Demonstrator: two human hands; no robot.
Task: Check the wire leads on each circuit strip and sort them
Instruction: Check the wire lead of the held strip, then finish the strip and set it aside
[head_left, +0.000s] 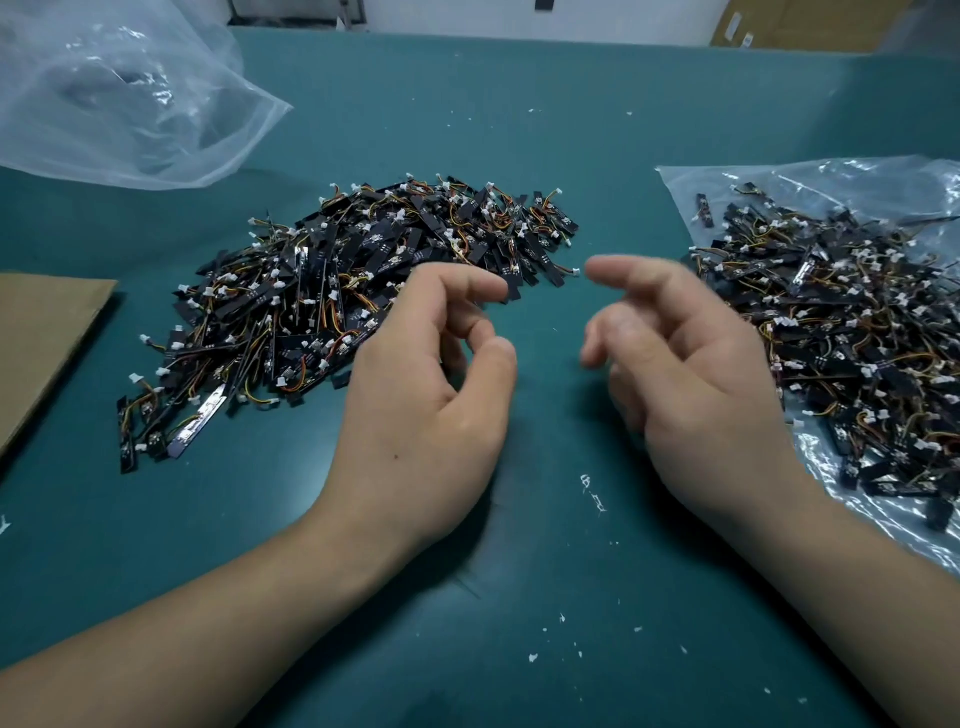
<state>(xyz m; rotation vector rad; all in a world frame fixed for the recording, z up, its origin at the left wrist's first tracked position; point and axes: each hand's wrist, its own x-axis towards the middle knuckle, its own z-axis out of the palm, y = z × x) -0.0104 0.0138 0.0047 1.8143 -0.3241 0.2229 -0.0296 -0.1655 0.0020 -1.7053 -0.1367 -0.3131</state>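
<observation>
1. Two bare hands hover low over the green table (519, 130). The left hand (431, 374) and the right hand (691, 374) are both loosely curled and hold nothing. The right one is blurred.
2. Two heaps of black circuit strips with coloured wire leads lie beyond the hands. The left heap (353, 291) lies directly on the table. The right heap (852, 332) lies on a flat clear bag (883, 176) at the right edge.
3. Bare green surface runs between the heaps, under the hands.
4. One crumpled clear bag (119, 93) sits far left, and one cardboard sheet (41, 338) meets the left edge.
</observation>
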